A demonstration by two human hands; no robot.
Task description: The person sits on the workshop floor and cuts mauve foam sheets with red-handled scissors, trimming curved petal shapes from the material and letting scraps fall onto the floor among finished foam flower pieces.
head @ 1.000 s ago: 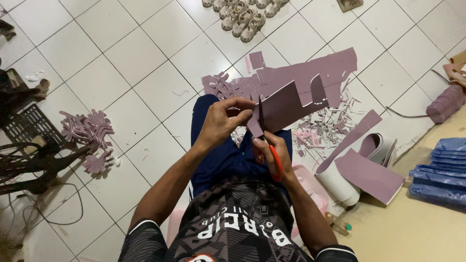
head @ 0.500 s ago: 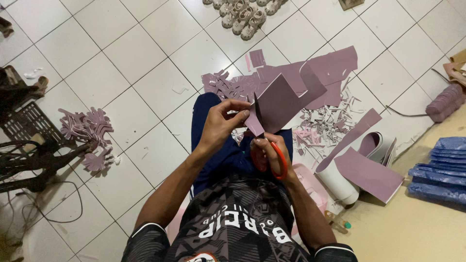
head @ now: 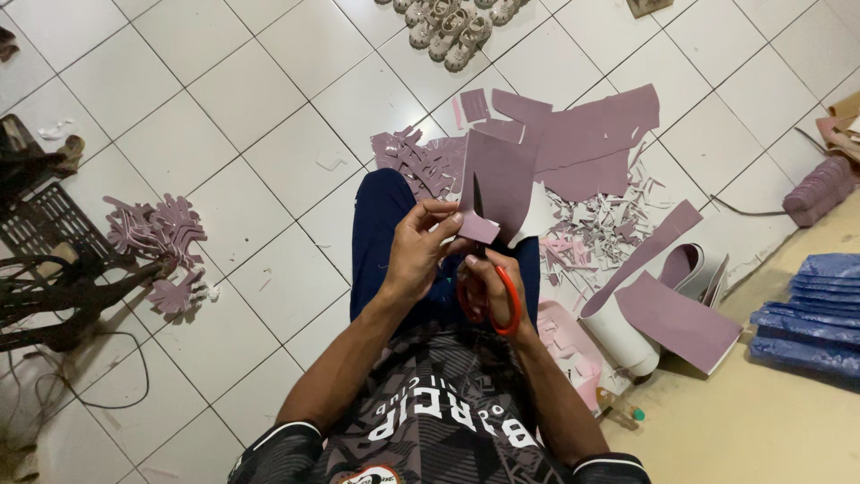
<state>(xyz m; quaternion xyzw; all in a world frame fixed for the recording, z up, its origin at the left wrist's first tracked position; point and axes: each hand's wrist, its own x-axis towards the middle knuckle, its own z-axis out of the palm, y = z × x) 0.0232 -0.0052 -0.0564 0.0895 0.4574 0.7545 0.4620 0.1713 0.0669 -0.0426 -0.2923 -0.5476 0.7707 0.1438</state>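
Gripping a flat mauve sheet, left hand; right hand clasps orange-handled scissors.

The sheet stands above the lap, between the hands, scissors below it. Offcuts lie on the floor beyond; cut shapes far left, a roll right, shoes farthest ahead.

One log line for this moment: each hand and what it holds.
left hand: pinches mauve sheet, upright | right hand: grip on orange-handled scissors, blades up, cutting sheet | floor: mauve offcuts
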